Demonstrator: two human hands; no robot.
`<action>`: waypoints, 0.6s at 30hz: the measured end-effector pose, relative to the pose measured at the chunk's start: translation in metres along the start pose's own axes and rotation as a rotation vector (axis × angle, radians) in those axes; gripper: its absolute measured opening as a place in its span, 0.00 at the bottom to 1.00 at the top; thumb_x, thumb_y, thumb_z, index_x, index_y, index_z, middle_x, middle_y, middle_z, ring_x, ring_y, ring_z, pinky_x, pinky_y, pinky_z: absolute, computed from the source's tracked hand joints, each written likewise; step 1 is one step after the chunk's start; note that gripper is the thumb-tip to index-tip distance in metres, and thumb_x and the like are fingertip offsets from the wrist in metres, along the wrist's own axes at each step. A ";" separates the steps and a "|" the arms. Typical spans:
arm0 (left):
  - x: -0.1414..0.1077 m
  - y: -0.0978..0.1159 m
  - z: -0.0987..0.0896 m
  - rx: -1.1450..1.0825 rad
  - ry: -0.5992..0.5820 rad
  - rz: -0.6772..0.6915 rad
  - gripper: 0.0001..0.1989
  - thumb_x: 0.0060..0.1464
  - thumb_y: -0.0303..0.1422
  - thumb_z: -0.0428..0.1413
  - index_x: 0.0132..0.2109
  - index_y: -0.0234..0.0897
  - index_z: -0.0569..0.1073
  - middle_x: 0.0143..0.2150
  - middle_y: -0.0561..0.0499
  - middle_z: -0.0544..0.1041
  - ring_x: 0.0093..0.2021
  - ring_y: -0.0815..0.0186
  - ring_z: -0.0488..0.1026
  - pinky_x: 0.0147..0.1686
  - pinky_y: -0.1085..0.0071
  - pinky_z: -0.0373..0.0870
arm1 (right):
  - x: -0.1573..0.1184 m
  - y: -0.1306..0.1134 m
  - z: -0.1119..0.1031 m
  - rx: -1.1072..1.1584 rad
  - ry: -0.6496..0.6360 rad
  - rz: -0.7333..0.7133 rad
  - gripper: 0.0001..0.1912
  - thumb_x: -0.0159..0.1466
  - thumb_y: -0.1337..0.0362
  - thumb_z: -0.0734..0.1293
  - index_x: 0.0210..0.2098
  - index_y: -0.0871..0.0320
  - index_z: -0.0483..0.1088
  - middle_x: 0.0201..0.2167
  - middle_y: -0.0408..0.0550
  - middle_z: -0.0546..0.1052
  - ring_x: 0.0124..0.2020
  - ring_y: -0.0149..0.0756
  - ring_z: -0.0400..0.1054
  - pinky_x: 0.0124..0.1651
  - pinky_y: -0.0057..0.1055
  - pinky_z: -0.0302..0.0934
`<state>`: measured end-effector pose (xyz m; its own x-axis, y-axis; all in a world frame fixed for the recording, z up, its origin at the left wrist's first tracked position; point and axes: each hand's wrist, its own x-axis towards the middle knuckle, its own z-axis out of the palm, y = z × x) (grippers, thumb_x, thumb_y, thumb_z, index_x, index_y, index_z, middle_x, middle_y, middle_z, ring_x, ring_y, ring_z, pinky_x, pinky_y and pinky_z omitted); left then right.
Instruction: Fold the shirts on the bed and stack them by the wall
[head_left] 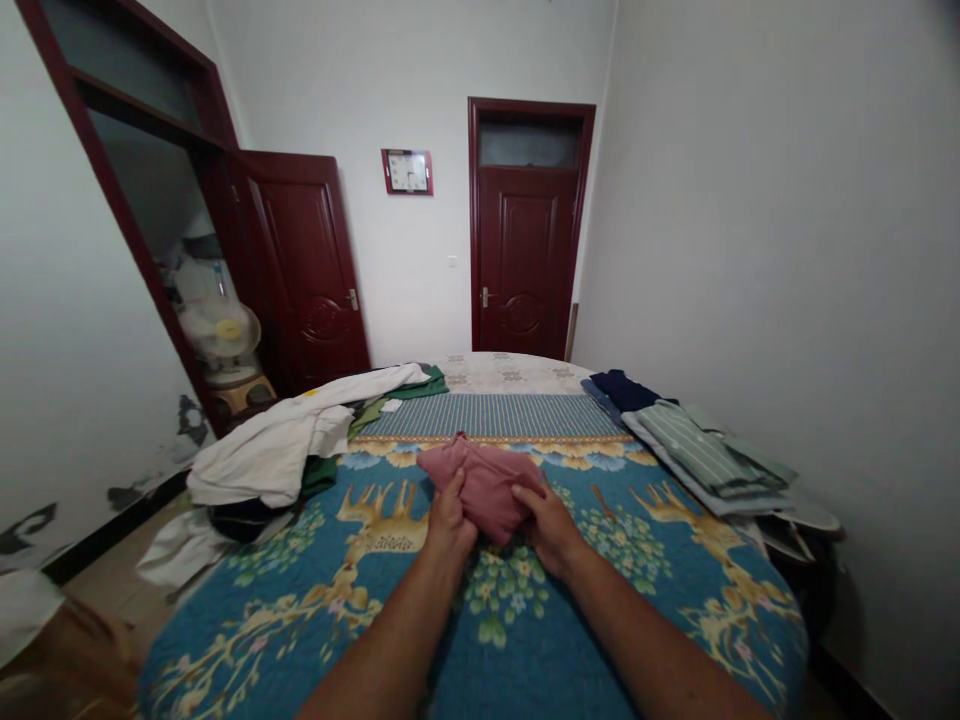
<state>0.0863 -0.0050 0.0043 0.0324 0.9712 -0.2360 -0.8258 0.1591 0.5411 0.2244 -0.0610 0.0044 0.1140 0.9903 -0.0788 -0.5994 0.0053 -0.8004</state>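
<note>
A dusty-pink piece of cloth (491, 485), bunched into a small folded bundle, is held just over the middle of the table. My left hand (451, 515) grips its near left side, thumb on top. On the right side, my right hand (551, 525) pinches the cloth between thumb and fingers. Both hands are closed on it, and the fingers beneath are hidden. I cannot tell what kind of garment it is.
A patterned blue cloth (390, 620) covers the round table. Loose white clothes (262, 450) with green pieces heap along the left edge. Folded clothes, a green striped one (697, 445) and a navy one (626, 390), lie at the right edge. A fan (225, 330) stands beyond the left doorway.
</note>
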 end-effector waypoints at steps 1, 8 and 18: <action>-0.002 -0.001 0.002 -0.021 0.004 0.017 0.19 0.54 0.28 0.67 0.54 0.36 0.80 0.44 0.42 0.86 0.43 0.55 0.85 0.50 0.57 0.82 | -0.001 -0.002 0.001 0.020 -0.017 0.019 0.26 0.51 0.60 0.82 0.48 0.55 0.78 0.44 0.50 0.85 0.45 0.46 0.81 0.45 0.38 0.75; -0.014 -0.005 0.013 -0.120 -0.028 0.005 0.22 0.52 0.26 0.67 0.56 0.36 0.80 0.51 0.39 0.85 0.53 0.50 0.83 0.56 0.53 0.80 | -0.002 -0.007 0.003 0.109 0.084 -0.140 0.29 0.50 0.65 0.83 0.50 0.54 0.77 0.48 0.48 0.85 0.49 0.44 0.80 0.53 0.37 0.75; -0.013 -0.005 0.011 -0.133 -0.058 0.017 0.21 0.48 0.28 0.71 0.50 0.33 0.81 0.47 0.39 0.86 0.50 0.50 0.84 0.55 0.54 0.80 | -0.011 -0.005 0.000 0.107 -0.062 0.149 0.24 0.58 0.58 0.79 0.52 0.58 0.79 0.50 0.54 0.84 0.55 0.51 0.79 0.57 0.46 0.75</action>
<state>0.0965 -0.0162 0.0135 0.0469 0.9829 -0.1781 -0.8936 0.1210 0.4322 0.2261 -0.0722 0.0090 -0.0288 0.9879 -0.1522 -0.6875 -0.1301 -0.7145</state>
